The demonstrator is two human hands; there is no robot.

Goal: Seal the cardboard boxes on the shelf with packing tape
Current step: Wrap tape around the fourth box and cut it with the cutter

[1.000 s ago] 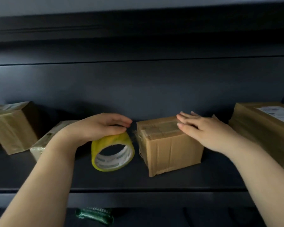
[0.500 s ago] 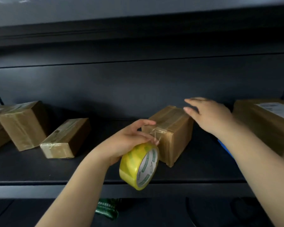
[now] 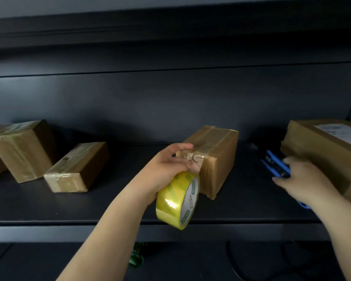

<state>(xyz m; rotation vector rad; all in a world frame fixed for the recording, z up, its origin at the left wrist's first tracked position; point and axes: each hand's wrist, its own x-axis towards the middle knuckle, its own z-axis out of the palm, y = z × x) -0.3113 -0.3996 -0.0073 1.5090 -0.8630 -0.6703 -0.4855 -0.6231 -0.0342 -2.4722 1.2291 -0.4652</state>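
Tape roll (image 3: pixel 177 199) core has green print, unreadable. White label on big right box (image 3: pixel 320 157), text too blurred. Left hand (image 3: pixel 166 171) grips the roll at the near end of the centre box (image 3: pixel 213 159), thumb on its top edge. Box sits mid-shelf (image 3: pixel 109 207), long axis running back and slightly right. Right hand (image 3: pixel 304 183) blurred, at a blue-black tool (image 3: pixel 275 163) beside the big box; fingers: cannot tell. Two taped boxes, left (image 3: pixel 77 167) and far left (image 3: pixel 22 149)
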